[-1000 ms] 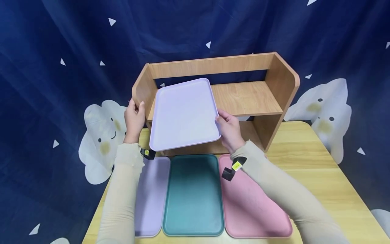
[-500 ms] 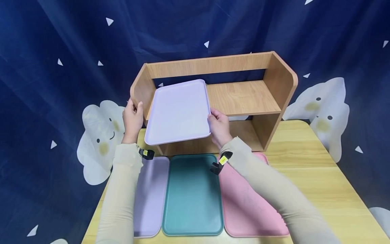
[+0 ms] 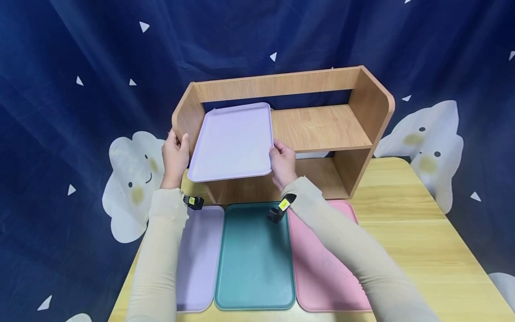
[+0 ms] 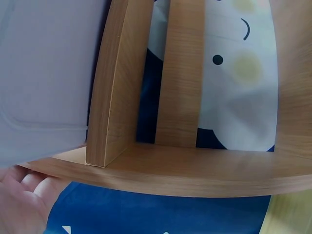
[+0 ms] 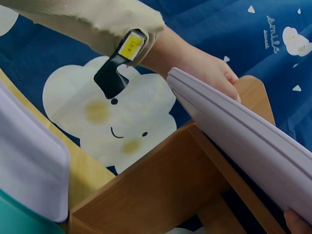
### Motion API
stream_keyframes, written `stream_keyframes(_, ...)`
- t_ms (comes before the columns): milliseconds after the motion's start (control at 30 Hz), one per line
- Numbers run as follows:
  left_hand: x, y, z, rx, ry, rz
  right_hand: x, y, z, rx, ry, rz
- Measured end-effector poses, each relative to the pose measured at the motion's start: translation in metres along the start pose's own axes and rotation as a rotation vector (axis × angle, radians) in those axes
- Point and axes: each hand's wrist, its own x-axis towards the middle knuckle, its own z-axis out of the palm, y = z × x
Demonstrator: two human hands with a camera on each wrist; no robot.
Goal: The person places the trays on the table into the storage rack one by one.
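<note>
A lavender tray [image 3: 235, 141] lies over the left part of the upper board of a wooden shelf [image 3: 322, 127], its near edge sticking out past the board's front. My right hand [image 3: 283, 163] pinches the tray's right edge near the front corner; one fingertip [image 5: 296, 223] of it shows in the right wrist view. With thumb inside and fingers outside, my left hand [image 3: 175, 156] grips the front edge of the shelf's left side panel. The left wrist view shows the tray's underside [image 4: 44, 73] close over the upper board [image 4: 105, 87].
On the table [image 3: 418, 232] in front of the shelf lie a second lavender tray [image 3: 200, 259], a teal tray [image 3: 255, 259] and a pink tray [image 3: 322, 268], side by side. A blue curtain [image 3: 257, 40] with white clouds hangs behind.
The held tray has moved left and back onto the upper shelf and tilted flatter, its near edge rising in view. My right hand has gone left with it; the left hand stays on the side panel.
</note>
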Motion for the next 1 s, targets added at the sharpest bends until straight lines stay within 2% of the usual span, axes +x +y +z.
stream_keyframes(167,0.001,0.000,0.001,0.003,0.007,0.013,0.004,-0.001,0.000,-0.021,-0.011,0.019)
stream_keyframes(300,0.001,0.002,0.000,-0.002,0.009,0.015,0.005,-0.004,0.001,-0.098,-0.036,0.013)
stream_keyframes(467,0.001,0.001,0.000,0.005,0.005,0.015,0.006,-0.008,0.000,-0.199,-0.104,0.016)
stream_keyframes(700,0.001,0.000,0.000,0.012,0.008,0.014,0.010,-0.014,-0.010,-0.251,-0.208,0.057)
stream_keyframes(867,0.001,0.000,0.001,0.013,-0.001,0.011,0.012,-0.021,-0.018,-0.256,-0.238,0.066)
stream_keyframes(1000,0.000,0.000,0.000,0.014,0.001,0.014,0.012,-0.029,-0.025,-0.164,-0.266,0.067)
